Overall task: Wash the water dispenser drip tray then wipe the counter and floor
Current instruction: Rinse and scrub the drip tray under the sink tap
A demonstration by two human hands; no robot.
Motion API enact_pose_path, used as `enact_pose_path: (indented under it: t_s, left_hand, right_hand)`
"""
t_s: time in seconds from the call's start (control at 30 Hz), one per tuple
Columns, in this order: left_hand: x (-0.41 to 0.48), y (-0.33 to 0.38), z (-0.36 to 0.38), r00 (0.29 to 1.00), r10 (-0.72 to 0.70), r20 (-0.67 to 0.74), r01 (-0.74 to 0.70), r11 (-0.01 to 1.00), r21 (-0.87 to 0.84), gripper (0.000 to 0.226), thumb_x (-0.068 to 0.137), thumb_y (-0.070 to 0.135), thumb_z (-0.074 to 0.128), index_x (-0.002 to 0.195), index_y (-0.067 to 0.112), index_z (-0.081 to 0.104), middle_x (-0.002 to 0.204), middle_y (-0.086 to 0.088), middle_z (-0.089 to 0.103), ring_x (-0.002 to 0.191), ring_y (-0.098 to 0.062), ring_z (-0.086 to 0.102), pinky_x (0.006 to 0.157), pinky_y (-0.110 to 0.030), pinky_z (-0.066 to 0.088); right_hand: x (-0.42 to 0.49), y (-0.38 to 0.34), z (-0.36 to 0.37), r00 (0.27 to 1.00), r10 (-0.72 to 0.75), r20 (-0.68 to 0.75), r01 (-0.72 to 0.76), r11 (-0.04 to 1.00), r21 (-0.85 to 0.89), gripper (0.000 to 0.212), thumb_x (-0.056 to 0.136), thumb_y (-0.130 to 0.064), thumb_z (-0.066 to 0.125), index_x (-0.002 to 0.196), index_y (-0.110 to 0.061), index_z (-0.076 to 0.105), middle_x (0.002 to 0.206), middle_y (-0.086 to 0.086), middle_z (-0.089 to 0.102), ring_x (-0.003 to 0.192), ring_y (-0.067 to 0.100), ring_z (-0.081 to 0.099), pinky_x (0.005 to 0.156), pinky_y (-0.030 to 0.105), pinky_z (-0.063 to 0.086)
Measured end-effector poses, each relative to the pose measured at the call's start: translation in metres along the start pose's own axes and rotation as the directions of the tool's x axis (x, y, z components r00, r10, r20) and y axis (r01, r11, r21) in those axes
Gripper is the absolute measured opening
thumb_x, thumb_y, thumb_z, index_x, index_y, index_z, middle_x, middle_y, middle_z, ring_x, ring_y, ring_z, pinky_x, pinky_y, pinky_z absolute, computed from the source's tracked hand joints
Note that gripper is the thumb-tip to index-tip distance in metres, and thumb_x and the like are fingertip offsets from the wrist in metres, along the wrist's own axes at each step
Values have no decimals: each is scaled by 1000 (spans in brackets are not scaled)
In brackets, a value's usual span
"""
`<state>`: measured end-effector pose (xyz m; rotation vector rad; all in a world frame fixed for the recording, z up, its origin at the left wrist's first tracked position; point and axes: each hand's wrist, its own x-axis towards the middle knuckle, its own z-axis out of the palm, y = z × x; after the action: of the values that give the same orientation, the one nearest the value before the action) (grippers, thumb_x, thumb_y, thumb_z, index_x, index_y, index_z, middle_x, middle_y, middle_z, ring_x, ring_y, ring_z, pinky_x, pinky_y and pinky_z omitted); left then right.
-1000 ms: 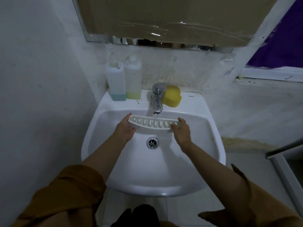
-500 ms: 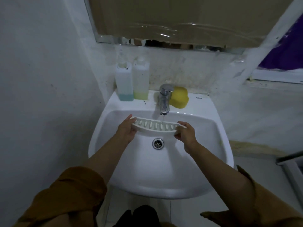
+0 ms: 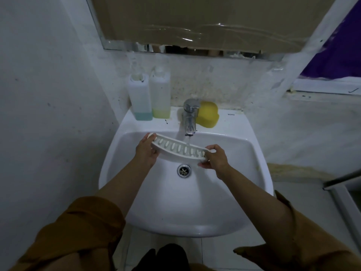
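Drip tray [image 3: 178, 151] now tilted vs half a sec ago: left end raised toward sink's back rim, right end dipped, where before it sat nearly level under the tap. Left hand [image 3: 145, 151] has fingers wrapped on the left end; long axis runs left-right, slotted face up and leaning toward the wearer, faucet [image 3: 189, 116] stream hitting it right of centre. Right hand [image 3: 214, 159] pinches the right end, tray held above the drain [image 3: 184, 170] inside the sink [image 3: 195, 212].
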<state>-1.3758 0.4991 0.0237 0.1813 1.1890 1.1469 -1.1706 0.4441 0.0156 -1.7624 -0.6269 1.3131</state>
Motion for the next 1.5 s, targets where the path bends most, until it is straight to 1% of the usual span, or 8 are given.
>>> enact_pose_path:
  t_s: [0.27, 0.4, 0.53, 0.73, 1.0, 1.23, 1.37, 1.5]
  left_hand:
    - [2, 5, -4, 999, 31, -18, -32, 998, -48, 42, 87, 6, 61, 128, 15, 54, 87, -2, 61, 75, -14, 59, 65, -28, 52]
    - [5, 7, -2, 999, 38, -32, -39, 998, -54, 44, 87, 7, 62, 129, 15, 52, 92, -3, 61, 75, -13, 59, 82, -30, 50]
    - [5, 11, 1, 997, 65, -42, -66, 997, -38, 42, 87, 8, 63, 127, 15, 54, 103, -5, 62, 76, -13, 59, 81, -31, 51]
    - [1, 16, 2, 996, 78, -45, -81, 995, -60, 27, 87, 5, 62, 110, 18, 55, 86, -2, 61, 74, -14, 59, 90, -34, 49]
    - [-4, 6, 4, 997, 69, -38, -71, 996, -54, 36, 88, 5, 61, 122, 15, 54, 100, -6, 62, 76, -15, 59, 86, -32, 49]
    - [-6, -5, 15, 999, 21, 31, -21, 1000, -7, 45, 91, 5, 56, 134, 12, 47, 93, -2, 61, 77, -15, 59, 79, -32, 51]
    - [-9, -9, 17, 998, 7, 66, -7, 1000, -2, 43, 92, 5, 54, 134, 10, 46, 86, -1, 60, 76, -16, 59, 68, -29, 50]
    - [-5, -5, 14, 998, 13, 68, -15, 999, 40, 45, 93, 4, 51, 137, 7, 43, 87, -3, 58, 76, -17, 58, 85, -37, 46]
  right_hand:
    - [0, -9, 2, 987, 85, 138, -88, 996, 15, 24, 88, 10, 47, 79, -12, 46, 87, 14, 58, 65, 33, 62, 60, 38, 57]
    - [-2, -11, 2, 973, 76, 218, -82, 996, 19, 19, 91, 7, 41, 88, -10, 48, 91, 13, 55, 72, 29, 61, 62, 32, 58]
    - [-4, -12, 3, 951, 90, 297, -112, 992, 57, 23, 92, 8, 37, 95, -7, 54, 98, 14, 56, 80, 23, 59, 69, 32, 58]
    - [-9, -17, 3, 900, 185, 395, -282, 938, 202, 33, 82, 10, 38, 91, -7, 64, 92, 12, 60, 83, 25, 58, 70, 34, 56]
    - [-10, -15, 13, 989, 42, 142, -31, 996, -78, 16, 84, 1, 53, 96, -9, 57, 83, 7, 55, 69, 17, 55, 55, 27, 56]
    - [-10, -13, -4, 998, -11, 63, 16, 997, -76, 20, 82, 9, 53, 80, -10, 57, 77, 10, 56, 64, 20, 55, 43, 22, 53]
    - [-11, -17, -13, 996, -23, 84, 30, 996, -81, 21, 82, 7, 54, 97, -6, 61, 82, 10, 58, 68, 17, 55, 51, 23, 53]
    - [-14, -19, -8, 989, -28, 143, 37, 998, -56, 12, 81, -3, 57, 80, -14, 60, 85, 5, 57, 75, 15, 54, 58, 23, 49]
